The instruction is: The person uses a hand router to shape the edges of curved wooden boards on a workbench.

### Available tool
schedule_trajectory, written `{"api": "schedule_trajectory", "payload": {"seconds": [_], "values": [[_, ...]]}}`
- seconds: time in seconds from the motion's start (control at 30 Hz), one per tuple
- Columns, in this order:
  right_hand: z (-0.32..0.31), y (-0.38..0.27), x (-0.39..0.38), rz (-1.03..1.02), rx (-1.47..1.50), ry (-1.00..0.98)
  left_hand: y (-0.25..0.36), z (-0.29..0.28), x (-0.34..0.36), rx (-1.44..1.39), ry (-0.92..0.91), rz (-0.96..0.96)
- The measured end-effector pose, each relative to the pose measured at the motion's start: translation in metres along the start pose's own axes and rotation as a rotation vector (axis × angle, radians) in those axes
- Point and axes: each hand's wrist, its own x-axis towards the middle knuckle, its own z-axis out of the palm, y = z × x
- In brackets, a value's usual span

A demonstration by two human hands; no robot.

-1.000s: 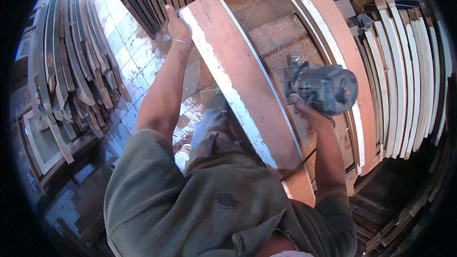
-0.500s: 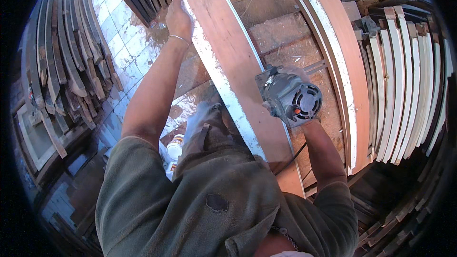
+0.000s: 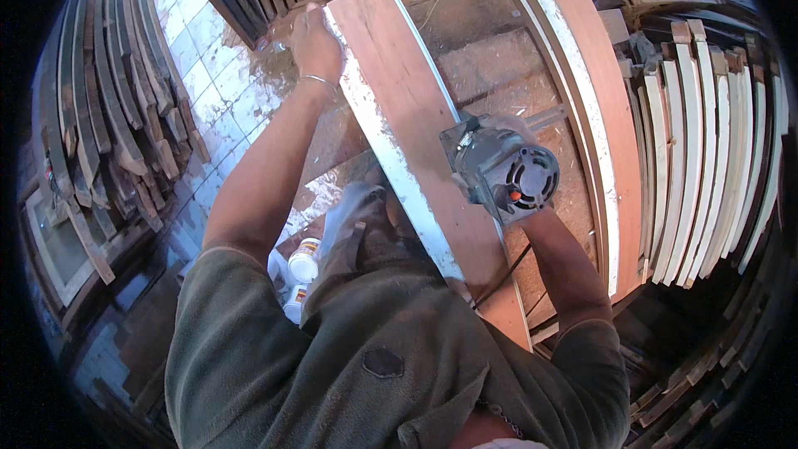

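A long reddish-brown wooden board (image 3: 416, 87) with a flaky white edge slants in front of me, its near end against my body. My left hand (image 3: 318, 46) grips its left edge close to the far end, thumb pointing up; the other fingers are partly hidden. On the board's right edge rests a dark grey corded power tool (image 3: 511, 170) with a round vented motor housing, much like an electric planer. My right hand (image 3: 540, 220) holds it from the right, most of its fingers hidden behind the body. A black cord (image 3: 507, 278) trails toward me.
Curved boards with a white edge (image 3: 573, 66) stand just right of the tool. Stacks of pale curved slats (image 3: 690, 158) fill the far right, and dark curved slats (image 3: 108, 75) the left. White tubs (image 3: 304, 259) stand by my leg on the tiled floor (image 3: 220, 75).
My left hand has shifted slightly along the board's edge toward me. The power tool in my right hand has moved a little away from me along the board.
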Motion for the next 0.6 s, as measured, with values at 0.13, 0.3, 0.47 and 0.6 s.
{"api": "schedule_trajectory", "payload": {"seconds": [0.13, 0.3, 0.47, 0.6], "values": [[0.002, 0.038, 0.015, 0.121, 0.112, -0.096, -0.002, 0.005, -0.001, 0.088, 0.002, 0.12], [-0.001, 0.022, 0.048, 0.045, -0.288, -0.035, 0.016, -0.001, 0.0, -0.19, -0.06, -0.162], [-0.003, -0.031, 0.11, -0.029, -0.65, 0.003, -0.001, 0.008, -0.002, -0.298, 0.021, -0.122], [-0.016, -0.069, 0.149, -0.144, -0.546, 0.153, 0.032, -0.01, -0.006, -0.504, -0.033, -0.398]]}}
